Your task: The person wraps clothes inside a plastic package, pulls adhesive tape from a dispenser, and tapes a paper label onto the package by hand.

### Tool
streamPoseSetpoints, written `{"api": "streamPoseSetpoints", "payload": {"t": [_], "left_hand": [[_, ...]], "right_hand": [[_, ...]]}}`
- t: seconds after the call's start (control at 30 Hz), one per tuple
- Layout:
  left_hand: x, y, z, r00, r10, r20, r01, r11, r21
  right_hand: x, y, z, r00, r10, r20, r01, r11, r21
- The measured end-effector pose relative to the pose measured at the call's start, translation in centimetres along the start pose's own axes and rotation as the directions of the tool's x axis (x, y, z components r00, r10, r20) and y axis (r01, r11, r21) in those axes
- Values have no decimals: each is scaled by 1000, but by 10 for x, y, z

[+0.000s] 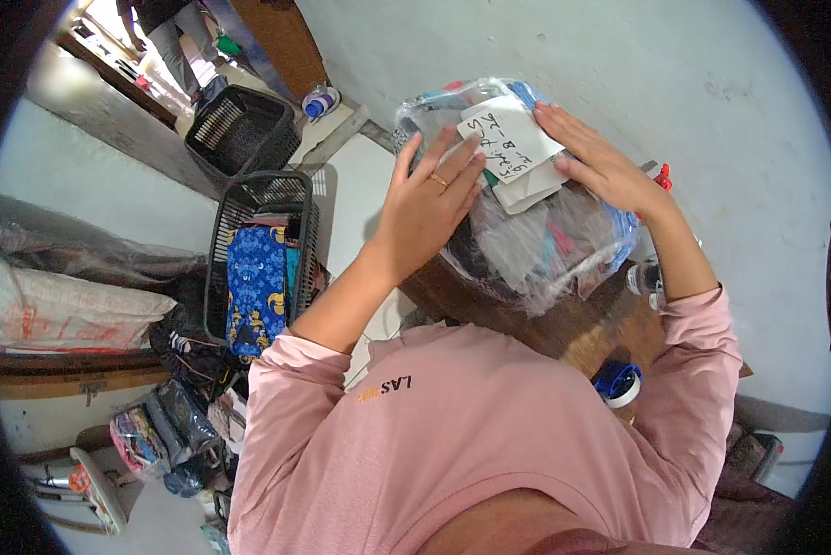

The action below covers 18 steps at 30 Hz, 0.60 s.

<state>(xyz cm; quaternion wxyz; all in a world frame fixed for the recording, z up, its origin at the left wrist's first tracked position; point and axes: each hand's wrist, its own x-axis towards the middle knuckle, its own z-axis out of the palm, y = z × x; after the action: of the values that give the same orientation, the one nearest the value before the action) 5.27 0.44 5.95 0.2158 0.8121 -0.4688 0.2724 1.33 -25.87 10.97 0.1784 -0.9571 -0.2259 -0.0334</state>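
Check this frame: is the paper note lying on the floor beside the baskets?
No. The paper note lies on top of the plastic bag, between the left hand and right hand.

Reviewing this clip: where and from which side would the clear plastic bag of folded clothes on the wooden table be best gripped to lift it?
Probably by its two opposite sides, from above. The clear plastic bag is a wide, rounded, soft bundle on the wooden table; the left hand and right hand lie flat on top by the paper note, so cupping both flanks would keep it from sagging.
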Motion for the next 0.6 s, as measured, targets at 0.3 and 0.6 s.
{"api": "streamPoseSetpoints", "payload": {"t": [0.3,0.6], "left_hand": [[-14,-7,1,994,-7,107,22,990,-142],[31,-5,-43,987,146,-65,-150,987,-52]], "right_hand": [[1,5,6,994,102,-27,-97,985,143],[-25,-85,-29,908,7,-418,-26,999,-38]]}}
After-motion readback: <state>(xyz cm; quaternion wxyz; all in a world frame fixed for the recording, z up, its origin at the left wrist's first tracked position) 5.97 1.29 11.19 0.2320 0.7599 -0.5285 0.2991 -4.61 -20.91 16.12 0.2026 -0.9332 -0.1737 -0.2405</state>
